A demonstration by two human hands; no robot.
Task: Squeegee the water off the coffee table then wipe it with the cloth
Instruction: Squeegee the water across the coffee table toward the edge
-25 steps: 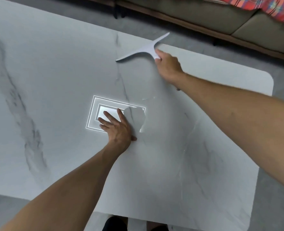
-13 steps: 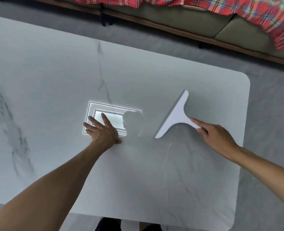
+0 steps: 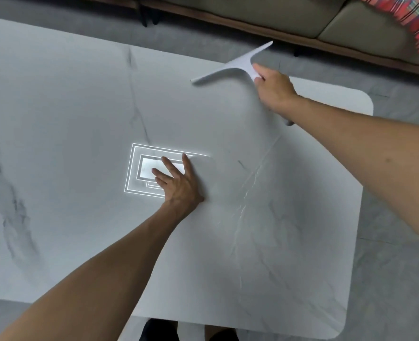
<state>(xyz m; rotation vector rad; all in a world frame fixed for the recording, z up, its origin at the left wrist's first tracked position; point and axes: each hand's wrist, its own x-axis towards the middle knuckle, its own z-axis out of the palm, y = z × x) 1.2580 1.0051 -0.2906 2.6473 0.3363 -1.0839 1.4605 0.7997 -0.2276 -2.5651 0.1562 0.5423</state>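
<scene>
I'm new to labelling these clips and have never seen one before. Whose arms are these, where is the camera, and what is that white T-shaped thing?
There is no machine here. The arms belong to a person wearing a camera on the head, so the one view looks forward and down over their own hands.

The big pale marbled slab is a coffee table. The left hand lies flat on it, fingers spread, holding nothing. The bright nested rectangles beside those fingers look like a lamp's reflection.

The right hand grips the handle of a white squeegee at the table's far edge. Thin streaks of water show on the surface.

Beyond the table are a sofa and a red plaid cloth.
</scene>
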